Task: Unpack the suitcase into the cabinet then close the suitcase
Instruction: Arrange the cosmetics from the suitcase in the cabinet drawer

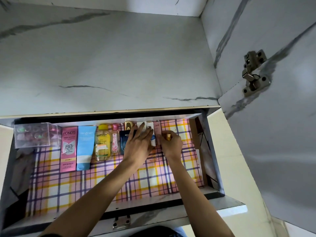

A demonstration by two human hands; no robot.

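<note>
gold-capped item (168, 136): sits at the back of the drawer (153, 207), right end of the row, just beside a pink box (157, 130). Only the shiny gold top shows, so can't say what it actually is.
right hand (171, 145): fingers curled round the gold-capped item, gripping it from the right side.
left hand (138, 143): flat-ish, fingers straight and spread, lying on top of a dark blue bottle (123, 139) and a white box (152, 134). Not gripping anything, just resting on them.
rest of the row: going left from the blue bottle there's a small pink bottle (115, 139), a yellow Garnier bottle (102, 142), a light blue tube (85, 147) and a pink Pond's tube (68, 147), all lying side by side against the back. A gold cap (128, 125) pokes up behind the blue bottle.
far left corner: clear plastic box (37, 134) with small round bits inside, too blurry to name.
liner (102, 182): pink, yellow and purple plaid sheet covering the drawer floor.
cabinet (102, 57): grey marble-look panel above the drawer, door (282, 134) swung open on the right with a metal hinge (254, 72).
</note>
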